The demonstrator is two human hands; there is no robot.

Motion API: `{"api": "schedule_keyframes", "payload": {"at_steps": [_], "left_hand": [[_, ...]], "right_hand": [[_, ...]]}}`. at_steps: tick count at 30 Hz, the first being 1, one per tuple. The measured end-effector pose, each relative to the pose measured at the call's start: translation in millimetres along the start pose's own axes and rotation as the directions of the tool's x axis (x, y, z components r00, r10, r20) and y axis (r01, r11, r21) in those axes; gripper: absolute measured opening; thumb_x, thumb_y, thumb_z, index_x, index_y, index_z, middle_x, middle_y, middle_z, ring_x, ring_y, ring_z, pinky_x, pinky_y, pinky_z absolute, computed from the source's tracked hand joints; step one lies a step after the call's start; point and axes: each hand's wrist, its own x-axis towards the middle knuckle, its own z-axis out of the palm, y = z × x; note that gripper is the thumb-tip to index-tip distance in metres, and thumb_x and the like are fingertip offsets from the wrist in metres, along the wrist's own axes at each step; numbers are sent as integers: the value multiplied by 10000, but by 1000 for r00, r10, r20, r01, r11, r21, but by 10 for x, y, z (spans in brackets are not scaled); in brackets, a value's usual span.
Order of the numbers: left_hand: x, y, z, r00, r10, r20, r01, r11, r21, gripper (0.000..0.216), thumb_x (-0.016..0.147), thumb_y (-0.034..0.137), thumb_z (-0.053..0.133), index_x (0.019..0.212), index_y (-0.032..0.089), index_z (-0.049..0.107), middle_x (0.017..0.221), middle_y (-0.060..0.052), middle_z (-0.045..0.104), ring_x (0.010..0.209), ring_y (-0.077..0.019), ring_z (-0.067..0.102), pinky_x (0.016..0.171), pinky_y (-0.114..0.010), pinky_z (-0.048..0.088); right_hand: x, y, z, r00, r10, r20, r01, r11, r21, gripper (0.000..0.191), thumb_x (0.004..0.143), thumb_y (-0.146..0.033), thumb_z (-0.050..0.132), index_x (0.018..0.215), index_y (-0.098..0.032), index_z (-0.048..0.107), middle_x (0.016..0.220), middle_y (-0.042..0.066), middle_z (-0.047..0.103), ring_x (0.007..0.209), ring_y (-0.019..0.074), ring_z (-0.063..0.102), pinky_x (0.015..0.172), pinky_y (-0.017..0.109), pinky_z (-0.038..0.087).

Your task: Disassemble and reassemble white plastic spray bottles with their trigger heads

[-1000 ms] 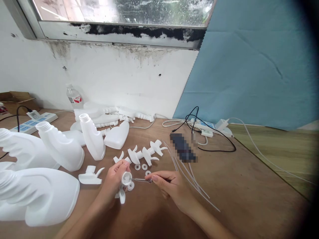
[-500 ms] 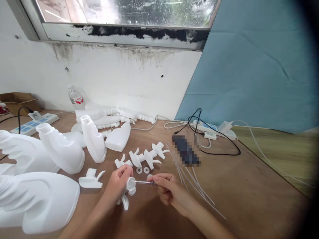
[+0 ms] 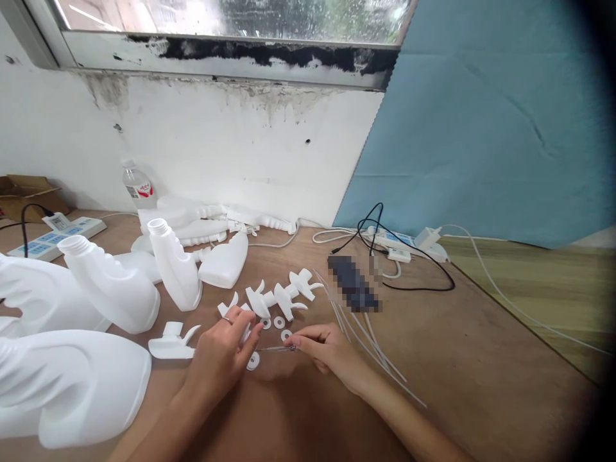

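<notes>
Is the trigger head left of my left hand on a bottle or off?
Off: the trigger head lies on the table, with no bottle joined to its collar.

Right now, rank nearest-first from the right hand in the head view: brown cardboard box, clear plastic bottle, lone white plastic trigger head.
1. Lone trigger head, left, on the table.
2. Clear bottle, back left.
3. Cardboard box, far left.
</notes>
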Motion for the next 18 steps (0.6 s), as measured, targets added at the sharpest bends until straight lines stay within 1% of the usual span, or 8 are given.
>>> {"api": "schedule_keyframes", "payload": {"at_steps": [2,4,8,9,11,13,14,18], "left_hand": [[-6,0,-33,997,73,-19,-72,997,26,116,921,295,474,988,237,550,912,-14,591,602,-128,505,586,-238,348],[-21,23,-89,994,90,-65,-90,996,-2,108,923,268,478,1015,238,527,937,-19,584,693,-143,543,627,-242,384],[-130,51,-216,987,78,-138,-88,994,-71,118,922,208,474,1027,242,516,943,-21,570,798,-149,566,680,-241,433],[-182,34,-244,985,93,-146,-102,994,-51,150,921,196,466,1055,242,516,972,-31,568,827,-154,568,694,-248,440],[-317,-37,-288,982,127,-138,-123,992,39,228,917,184,451,1131,235,512,1059,-66,553,922,-182,565,748,-283,450],[-476,-141,-313,979,167,-121,-147,976,158,291,904,181,462,1187,227,515,1126,-99,529,1018,-226,544,800,-333,442],[-555,-193,-318,973,195,-124,-166,963,215,308,892,170,479,1190,230,527,1142,-107,524,1042,-246,534,817,-361,432],[-796,-328,-299,951,257,-174,-193,929,315,364,833,45,521,1117,263,583,1182,-108,521,1074,-288,517,857,-449,398]], "right_hand": [[-22,-25,2,986,-143,-82,131,982,-137,274,789,-383,625,805,-156,778,534,11,621,501,112,545,473,210,381],[-55,-51,5,954,-260,-147,225,950,-218,253,810,-344,596,819,-170,778,758,51,737,704,177,658,617,242,477],[-104,-55,-37,912,-355,-206,285,909,-304,254,852,-328,554,872,-188,764,858,46,758,766,202,698,655,256,522],[-102,-36,-68,886,-391,-251,296,891,-344,252,866,-321,543,895,-192,756,882,44,758,786,200,702,665,253,527],[-73,25,-161,787,-513,-344,313,812,-493,255,890,-297,516,979,-190,730,955,49,749,853,201,703,721,260,532],[-22,108,-278,677,-641,-362,269,673,-689,285,908,-257,476,1090,-183,682,1037,63,728,923,212,690,782,288,521],[7,152,-335,647,-683,-340,226,597,-769,308,912,-234,453,1138,-178,655,1078,71,714,949,220,683,790,301,515],[90,289,-473,646,-717,-263,50,383,-922,355,900,-165,399,1200,-146,588,1097,97,701,910,245,686,716,332,498]]}}
